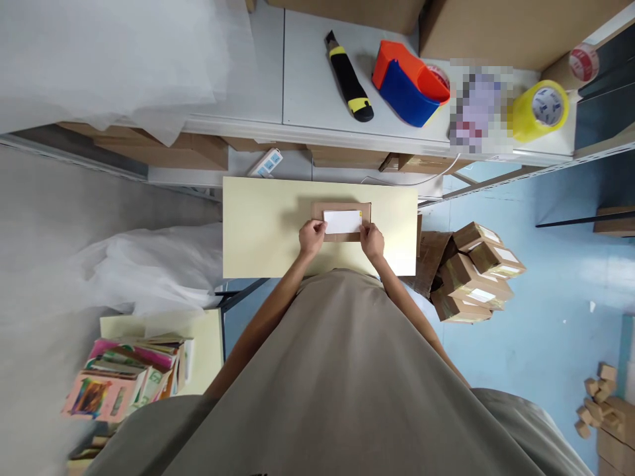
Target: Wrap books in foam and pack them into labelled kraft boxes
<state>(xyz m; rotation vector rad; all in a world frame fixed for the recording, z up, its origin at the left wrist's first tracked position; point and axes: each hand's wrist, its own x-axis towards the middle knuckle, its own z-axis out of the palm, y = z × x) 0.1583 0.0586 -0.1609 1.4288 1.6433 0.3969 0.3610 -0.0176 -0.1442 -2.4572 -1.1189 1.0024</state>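
Note:
A flat brown cardboard parcel lies on the pale yellow table, with a white label on its top. My left hand grips the label's left end with fingers curled. My right hand is closed on the label's right end at the parcel's near edge. Both hands press against the parcel from the near side.
A grey shelf behind the table holds a black-and-yellow utility knife, an orange-and-blue tape dispenser and a yellow tape roll. Taped labelled boxes are piled right of the table. Colourful books are stacked lower left; white wrapping at left.

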